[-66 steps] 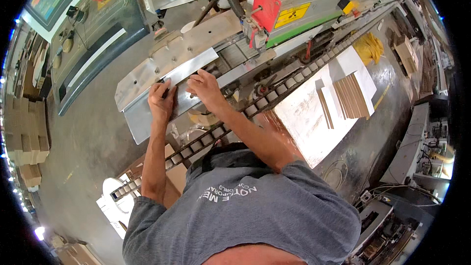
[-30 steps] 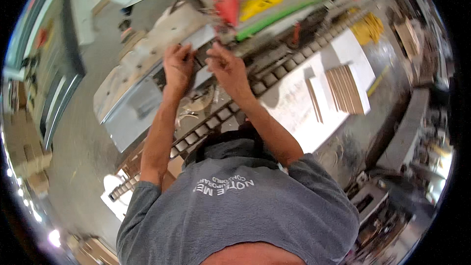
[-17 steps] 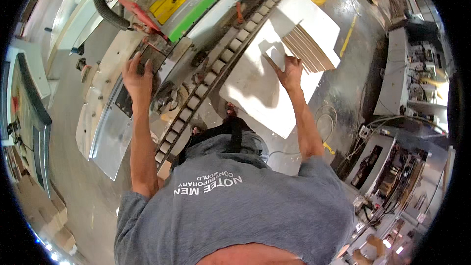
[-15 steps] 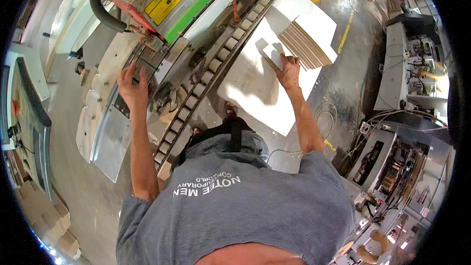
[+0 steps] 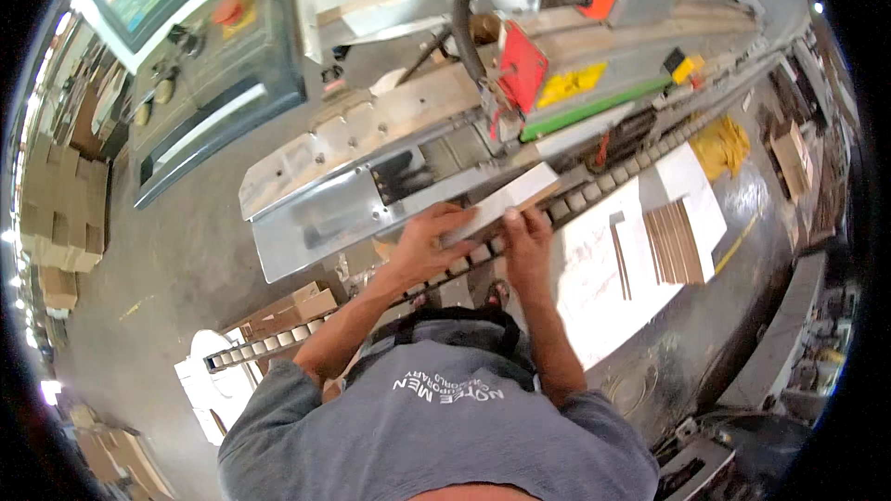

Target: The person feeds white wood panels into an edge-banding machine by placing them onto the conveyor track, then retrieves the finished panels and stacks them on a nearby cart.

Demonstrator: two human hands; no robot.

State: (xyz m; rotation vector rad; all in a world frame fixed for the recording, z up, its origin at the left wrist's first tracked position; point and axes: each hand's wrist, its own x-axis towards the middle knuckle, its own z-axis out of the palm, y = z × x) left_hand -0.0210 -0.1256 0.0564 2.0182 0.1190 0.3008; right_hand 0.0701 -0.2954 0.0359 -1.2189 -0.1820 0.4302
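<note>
A narrow white board (image 5: 509, 200) with a brown edge is held between my two hands, slanting up to the right in front of the machine's metal infeed plate (image 5: 320, 227). My left hand (image 5: 429, 246) is closed round its left end. On the board's near edge, the thumb and fingers of my right hand (image 5: 529, 246) are closed as well. Beneath both hands runs a roller track (image 5: 585, 195). To the right, several brown-edged boards (image 5: 673, 243) lie in a row on a large white sheet (image 5: 594, 311), beside a separate thin pair of boards (image 5: 621, 262).
Above the infeed stands a red guard (image 5: 522, 65) with a black corrugated hose (image 5: 464, 23). A control console (image 5: 218, 65) with a red button is at upper left. Stacked cardboard (image 5: 60, 199) lines the far left. A yellow bag (image 5: 720, 147) lies beyond the white sheet.
The view has swung toward the right. My right hand has brought a board from beside the row over to the machine, and my left hand, previously open, now grips it too.
</note>
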